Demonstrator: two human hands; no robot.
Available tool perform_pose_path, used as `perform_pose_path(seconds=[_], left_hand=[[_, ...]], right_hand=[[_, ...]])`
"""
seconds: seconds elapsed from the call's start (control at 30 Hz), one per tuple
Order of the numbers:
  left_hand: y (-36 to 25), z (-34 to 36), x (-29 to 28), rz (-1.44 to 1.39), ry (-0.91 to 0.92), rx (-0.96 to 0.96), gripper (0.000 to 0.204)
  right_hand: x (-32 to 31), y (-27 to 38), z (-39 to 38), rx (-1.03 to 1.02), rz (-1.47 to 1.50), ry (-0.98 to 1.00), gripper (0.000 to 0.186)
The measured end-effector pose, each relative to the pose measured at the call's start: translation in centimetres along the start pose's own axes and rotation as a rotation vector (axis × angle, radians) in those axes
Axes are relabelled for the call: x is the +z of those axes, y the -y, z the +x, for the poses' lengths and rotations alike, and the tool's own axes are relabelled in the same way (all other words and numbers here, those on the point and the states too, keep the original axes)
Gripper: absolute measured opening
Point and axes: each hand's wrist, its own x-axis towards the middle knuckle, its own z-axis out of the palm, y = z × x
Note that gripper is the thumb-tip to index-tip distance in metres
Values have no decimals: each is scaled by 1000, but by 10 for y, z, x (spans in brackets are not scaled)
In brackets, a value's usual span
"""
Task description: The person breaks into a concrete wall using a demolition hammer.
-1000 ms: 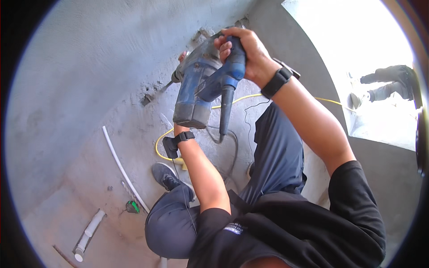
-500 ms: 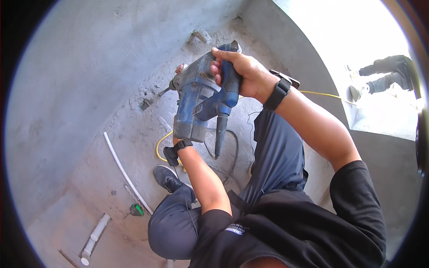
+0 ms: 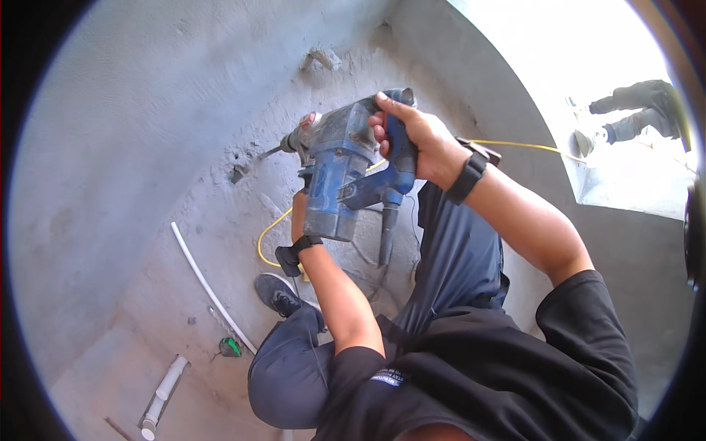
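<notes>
1. Two hands carry one tool. My right hand (image 3: 412, 136) is wrapped tight around the rear grip of the blue rotary hammer drill (image 3: 342, 173), fingers curled over the top of the handle.
2. My left hand (image 3: 300, 213) sits under and behind the drill body, mostly hidden. It seems to steady the front of the tool, but I cannot tell how the fingers close.
3. Both wrists wear dark bands, and the right forearm comes across from the right side of the view.
4. Up front, the drill bit (image 3: 268, 152) points left at the grey concrete wall (image 3: 147, 132). Its tip is just beside a chipped, dusty patch (image 3: 239, 173) in the wall.
5. Holding this well, I judge, means keeping the bit square to the wall, pressing along the tool's axis and bracing the front end so the tip does not skate off the chipped spot.
6. Below the tool, a yellow cable (image 3: 268, 231) loops near my knee. I would keep it away from the bit and my feet.
7. On the floor lie a thin white pipe (image 3: 209, 287), a short white pipe piece (image 3: 163, 389) and a small green object (image 3: 232, 347), near my dark shoe (image 3: 278, 292).
8. Far right, in bright light, another person's legs (image 3: 632, 110) show, well apart from my hands.
</notes>
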Motion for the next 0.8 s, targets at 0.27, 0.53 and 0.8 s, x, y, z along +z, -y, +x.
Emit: perform_pose_path(seconds=[0.27,0.53,0.8], left_hand=[[26,18,0,-110,145,-98,30],[23,18,18,-130,128,-113,31],[19,14,17,-124,139,-127,31]], right_hand=[[-18,-12,1,36,62,-48,30],[-40,-15,6,62,35,-114,13],[-41,-22,3,49,45,-65,11]])
